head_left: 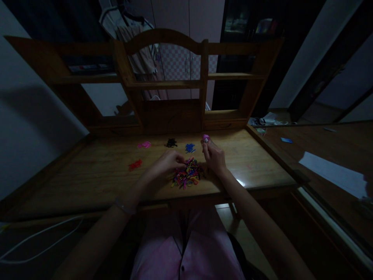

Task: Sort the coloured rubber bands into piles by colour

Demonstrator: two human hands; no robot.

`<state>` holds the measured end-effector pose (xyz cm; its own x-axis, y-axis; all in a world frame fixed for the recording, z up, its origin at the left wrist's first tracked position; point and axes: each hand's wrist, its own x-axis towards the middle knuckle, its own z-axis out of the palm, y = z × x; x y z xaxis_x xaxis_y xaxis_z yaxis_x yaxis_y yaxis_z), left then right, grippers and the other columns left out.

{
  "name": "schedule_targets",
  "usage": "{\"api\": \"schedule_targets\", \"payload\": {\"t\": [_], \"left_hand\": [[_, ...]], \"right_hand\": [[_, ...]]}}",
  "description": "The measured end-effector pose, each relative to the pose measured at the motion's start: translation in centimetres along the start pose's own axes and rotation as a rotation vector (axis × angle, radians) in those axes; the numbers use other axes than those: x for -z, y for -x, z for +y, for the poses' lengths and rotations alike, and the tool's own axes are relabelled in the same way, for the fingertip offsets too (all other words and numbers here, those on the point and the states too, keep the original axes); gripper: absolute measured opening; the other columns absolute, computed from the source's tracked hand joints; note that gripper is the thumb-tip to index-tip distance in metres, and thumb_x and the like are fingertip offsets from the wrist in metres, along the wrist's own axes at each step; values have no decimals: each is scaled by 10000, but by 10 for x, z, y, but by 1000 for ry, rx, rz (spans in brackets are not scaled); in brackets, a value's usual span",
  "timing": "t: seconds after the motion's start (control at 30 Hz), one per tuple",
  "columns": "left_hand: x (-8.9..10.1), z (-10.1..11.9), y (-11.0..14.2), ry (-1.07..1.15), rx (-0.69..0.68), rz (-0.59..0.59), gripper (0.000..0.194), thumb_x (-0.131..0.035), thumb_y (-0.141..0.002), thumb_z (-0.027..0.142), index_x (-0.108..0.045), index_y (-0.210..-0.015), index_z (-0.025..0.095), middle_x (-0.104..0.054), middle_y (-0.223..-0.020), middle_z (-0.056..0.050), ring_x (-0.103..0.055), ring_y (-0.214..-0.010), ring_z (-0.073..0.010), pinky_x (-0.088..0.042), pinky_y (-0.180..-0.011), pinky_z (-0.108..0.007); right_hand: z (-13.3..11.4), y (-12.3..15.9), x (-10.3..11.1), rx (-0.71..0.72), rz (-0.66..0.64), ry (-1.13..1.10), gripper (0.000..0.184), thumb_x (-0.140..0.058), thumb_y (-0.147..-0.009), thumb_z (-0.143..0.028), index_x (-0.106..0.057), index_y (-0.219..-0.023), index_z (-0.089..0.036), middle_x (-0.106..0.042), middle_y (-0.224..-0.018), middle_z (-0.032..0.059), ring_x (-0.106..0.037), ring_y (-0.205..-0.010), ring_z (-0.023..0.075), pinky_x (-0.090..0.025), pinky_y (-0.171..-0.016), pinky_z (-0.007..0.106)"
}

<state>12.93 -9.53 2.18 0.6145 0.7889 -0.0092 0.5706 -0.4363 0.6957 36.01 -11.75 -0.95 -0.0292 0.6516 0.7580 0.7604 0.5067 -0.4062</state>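
Rubber bands [189, 177] heaped on the bench [96, 175], left hand [166, 162] at ten o'clock (fingers bunched, catch unclear), right hand [215, 157] at two gripping a purple object [206, 137]: tangled loops could spill into blue bands [190, 148] at twelve.

Our left hand [169, 161] arches inward, fingers [180, 158] bent; our right hand [215, 156] is curled, both forearms [256, 216] stretched forward.

And along the table's [99, 175] far edge we've a wooden rack [166, 84], clothes [144, 62] hanging beyond! Past the right edge, white paper [332, 174]; white cable [27, 261] by the near left corner!
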Motion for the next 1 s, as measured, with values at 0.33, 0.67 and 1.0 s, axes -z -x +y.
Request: {"api": "schedule_targets", "payload": {"t": [0.33, 0.67, 1.0], "left_hand": [[5, -7, 0, 262, 42, -45, 297, -676, -743, 397, -720, -852, 125, -714, -790, -62, -626, -693, -170, -445, -605, -251], [10, -12, 4, 362, 113, -86, 299, -698, -734, 357, -726, -925, 129, -730, -872, -95, -654, -753, -179, -488, -669, -271], [14, -9, 5, 386, 89, -106, 375, -691, -736, 330, -724, -1050, 129, -732, -1004, -117, -662, -867, -217, -501, -792, -328]], "right_hand": [[1, 0, 0, 9, -7, 7, 277, -396, -979, -274, -597, -800, -209, -673, -1013, 112, -639, -988, 215, -494, -827, 339], [3, 2, -1, 3, -5, 19, 298, -406, -978, -279, -599, -761, -212, -684, -913, 98, -653, -914, 209, -500, -798, 339], [1, 2, -2, 10, -2, -7, 276, -391, -985, -280, -644, -895, -212, -688, -1007, 101, -649, -958, 215, -506, -823, 363]]}}
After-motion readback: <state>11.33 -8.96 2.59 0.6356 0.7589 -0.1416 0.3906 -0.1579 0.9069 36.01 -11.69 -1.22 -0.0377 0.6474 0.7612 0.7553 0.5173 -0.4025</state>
